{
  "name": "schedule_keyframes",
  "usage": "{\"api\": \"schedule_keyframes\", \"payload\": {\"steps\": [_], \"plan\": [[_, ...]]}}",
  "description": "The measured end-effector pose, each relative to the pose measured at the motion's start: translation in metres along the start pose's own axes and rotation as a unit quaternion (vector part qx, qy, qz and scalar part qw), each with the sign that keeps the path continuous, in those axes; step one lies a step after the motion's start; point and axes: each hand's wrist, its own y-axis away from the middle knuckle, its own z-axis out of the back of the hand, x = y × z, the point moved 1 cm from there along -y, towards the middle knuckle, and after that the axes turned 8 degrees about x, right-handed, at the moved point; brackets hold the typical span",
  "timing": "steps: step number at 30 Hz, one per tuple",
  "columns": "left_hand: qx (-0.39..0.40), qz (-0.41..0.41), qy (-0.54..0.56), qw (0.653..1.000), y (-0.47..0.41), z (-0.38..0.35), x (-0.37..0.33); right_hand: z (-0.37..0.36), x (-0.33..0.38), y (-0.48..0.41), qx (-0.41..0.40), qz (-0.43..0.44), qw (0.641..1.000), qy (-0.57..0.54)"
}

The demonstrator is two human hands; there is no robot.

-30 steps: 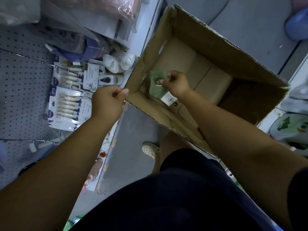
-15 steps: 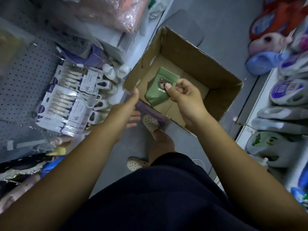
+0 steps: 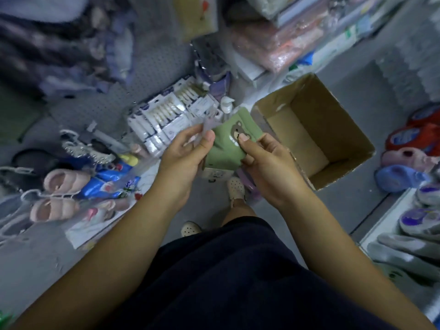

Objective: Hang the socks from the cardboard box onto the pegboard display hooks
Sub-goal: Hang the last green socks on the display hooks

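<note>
1. While held up in front of the body, the flat green pair of socks with a brown bear face (image 3: 226, 145) sat between both hands, just left of the open brown cardboard box (image 3: 333, 120).
2. Grip, left hand (image 3: 184, 158): fingers curled, thumb pressed on the socks' left edge. A pale translucent piece showed at its fingertips, too blurred to identify.
3. Grip, right hand (image 3: 270, 170): thumb on the bear face, fingers curled behind the right edge, pinching it.
4. White label at the socks' lower end pointed toward the person.
5. Grey pegboard (image 3: 157, 65) lay up-left, with white carded packs (image 3: 164, 117) hanging on it; socks were apart from it.
6. Box rested on the grey floor (image 3: 352, 206).
</note>
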Motion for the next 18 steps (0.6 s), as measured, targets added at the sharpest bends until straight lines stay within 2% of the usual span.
{"api": "schedule_keyframes", "payload": {"steps": [9, 14, 18], "plan": [[-0.147, -0.186, -0.045, 0.971, 0.090, 0.069, -0.016, -0.072, -0.046, 0.047, 0.095, -0.045, 0.990, 0.097], [-0.183, -0.248, -0.058, 0.950, 0.121, 0.085, -0.027, -0.098, -0.045, 0.051, 0.133, -0.053, 0.983, 0.115], [-0.188, -0.274, -0.021, 0.943, 0.132, 0.093, -0.040, -0.120, -0.044, 0.053, 0.189, -0.013, 0.965, 0.179]]}}
